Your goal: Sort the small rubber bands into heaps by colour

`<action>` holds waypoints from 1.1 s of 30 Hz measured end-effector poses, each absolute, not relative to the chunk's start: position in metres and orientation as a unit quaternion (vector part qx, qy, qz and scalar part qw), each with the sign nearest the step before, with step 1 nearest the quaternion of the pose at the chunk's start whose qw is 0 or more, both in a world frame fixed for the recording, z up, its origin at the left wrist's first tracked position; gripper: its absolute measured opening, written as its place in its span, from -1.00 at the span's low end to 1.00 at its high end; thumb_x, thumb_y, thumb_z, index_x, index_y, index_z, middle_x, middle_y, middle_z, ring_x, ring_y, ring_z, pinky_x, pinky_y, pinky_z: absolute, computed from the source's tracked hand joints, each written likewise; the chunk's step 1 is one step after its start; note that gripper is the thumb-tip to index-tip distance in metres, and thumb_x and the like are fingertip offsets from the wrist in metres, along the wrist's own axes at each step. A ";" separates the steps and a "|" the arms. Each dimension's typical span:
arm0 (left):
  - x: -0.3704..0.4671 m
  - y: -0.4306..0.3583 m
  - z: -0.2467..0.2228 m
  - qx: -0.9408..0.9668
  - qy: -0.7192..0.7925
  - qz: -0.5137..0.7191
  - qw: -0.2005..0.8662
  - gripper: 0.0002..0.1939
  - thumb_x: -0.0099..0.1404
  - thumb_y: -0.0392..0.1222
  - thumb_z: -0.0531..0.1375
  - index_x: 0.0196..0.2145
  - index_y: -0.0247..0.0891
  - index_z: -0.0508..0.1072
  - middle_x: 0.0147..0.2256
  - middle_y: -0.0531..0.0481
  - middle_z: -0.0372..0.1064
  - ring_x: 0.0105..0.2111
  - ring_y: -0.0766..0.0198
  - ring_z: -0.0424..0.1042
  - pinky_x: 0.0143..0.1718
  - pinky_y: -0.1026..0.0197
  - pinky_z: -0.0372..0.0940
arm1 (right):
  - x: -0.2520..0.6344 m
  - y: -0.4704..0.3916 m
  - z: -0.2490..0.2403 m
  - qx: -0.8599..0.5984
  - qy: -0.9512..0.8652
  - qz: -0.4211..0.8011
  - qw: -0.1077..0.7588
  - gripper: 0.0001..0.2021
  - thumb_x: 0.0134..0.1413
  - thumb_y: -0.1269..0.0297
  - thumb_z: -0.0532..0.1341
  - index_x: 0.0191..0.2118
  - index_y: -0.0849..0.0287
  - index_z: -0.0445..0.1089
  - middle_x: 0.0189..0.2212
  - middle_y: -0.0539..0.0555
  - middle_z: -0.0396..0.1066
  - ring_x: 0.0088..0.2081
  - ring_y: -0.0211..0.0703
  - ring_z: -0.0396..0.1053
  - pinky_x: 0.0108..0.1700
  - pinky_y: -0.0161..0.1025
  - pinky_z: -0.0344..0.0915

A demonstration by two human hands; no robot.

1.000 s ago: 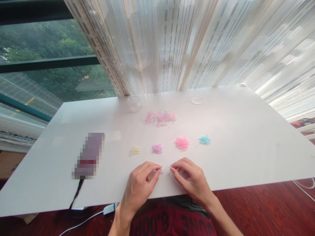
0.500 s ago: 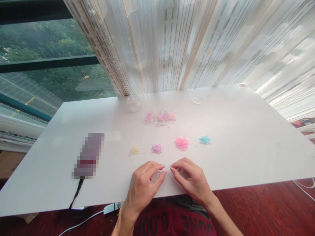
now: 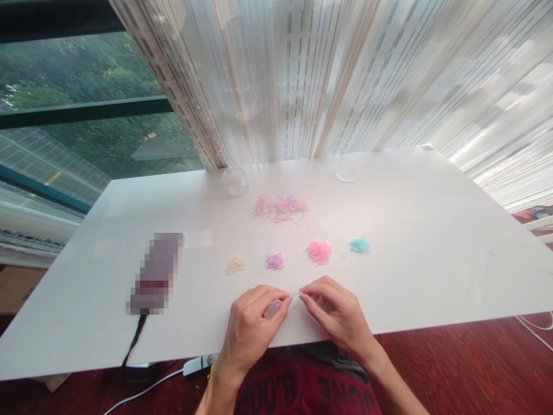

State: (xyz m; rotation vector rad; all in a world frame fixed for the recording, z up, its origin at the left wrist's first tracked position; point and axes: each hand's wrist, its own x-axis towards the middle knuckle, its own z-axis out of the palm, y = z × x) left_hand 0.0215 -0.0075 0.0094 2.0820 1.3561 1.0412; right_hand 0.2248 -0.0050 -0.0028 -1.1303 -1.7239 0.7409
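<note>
My left hand (image 3: pixel 258 323) is closed in a pinch, with thumb and forefinger meeting at the tips. Facing it, my right hand (image 3: pixel 339 314) pinches too. A thin pale strand (image 3: pixel 295 295) spans the small gap between both sets of fingertips; its exact kind is too small to tell. Just beyond my hands lie small heaps of thin, short strands: a pale yellow heap (image 3: pixel 236 264), a lilac heap (image 3: pixel 275 260), a pink heap (image 3: pixel 319 252) and a turquoise heap (image 3: pixel 360 245). Farther back spreads a larger mixed-colour heap (image 3: pixel 280 207).
A clear round container (image 3: pixel 235 182) and a clear disc like a lid (image 3: pixel 346 174) are at the back of the white table (image 3: pixel 432 248). On the left lies a pixelated oblong object (image 3: pixel 155 274) with a black cord. A curtain (image 3: pixel 280 80) hangs behind.
My left thumb and forefinger, a little apart before, have come together on the strand's left end. My right hand has barely moved. The heaps look unchanged.
</note>
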 end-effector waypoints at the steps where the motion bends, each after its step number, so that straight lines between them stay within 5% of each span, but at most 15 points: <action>1: 0.021 -0.007 0.010 0.754 0.492 0.375 0.221 -0.91 0.45 -0.29 0.29 -0.25 -0.19 0.59 -0.34 0.04 0.60 -0.42 0.29 0.49 -0.40 0.27 0.31 | 0.225 -0.005 -0.003 -0.458 -0.700 0.301 0.458 -0.91 0.35 0.42 0.29 -0.19 0.11 0.54 -0.37 0.02 0.51 -0.36 -0.20 0.48 -0.27 -0.31 0.44; 20: 0.005 -0.009 0.007 0.743 0.518 0.355 0.232 -0.89 0.47 -0.26 0.25 -0.24 -0.19 0.59 -0.35 0.03 0.58 -0.50 0.32 0.37 -0.40 0.27 0.31 | 0.222 -0.006 -0.012 -0.478 -0.736 0.250 0.408 -0.86 0.39 0.43 0.22 -0.08 0.10 0.52 -0.26 0.09 0.51 -0.23 -0.09 0.51 -0.17 -0.18 0.48; 27: 0.015 -0.009 0.012 0.757 0.502 0.351 0.230 -0.88 0.45 -0.28 0.25 -0.27 -0.20 0.58 -0.39 0.03 0.57 -0.54 0.33 0.33 -0.43 0.27 0.30 | 0.226 -0.008 -0.009 -0.427 -0.744 0.283 0.428 -0.74 0.37 0.36 0.28 0.11 0.06 0.50 -0.19 0.12 0.55 -0.19 -0.08 0.54 -0.14 -0.17 0.54; 33: 0.020 -0.010 0.013 0.763 0.491 0.356 0.223 -0.89 0.43 -0.30 0.26 -0.28 -0.20 0.58 -0.39 0.05 0.58 -0.52 0.32 0.39 -0.44 0.28 0.29 | 0.227 -0.009 -0.006 -0.411 -0.736 0.293 0.450 -0.87 0.39 0.36 0.27 -0.04 0.08 0.56 -0.26 0.09 0.58 -0.26 -0.12 0.55 -0.21 -0.23 0.55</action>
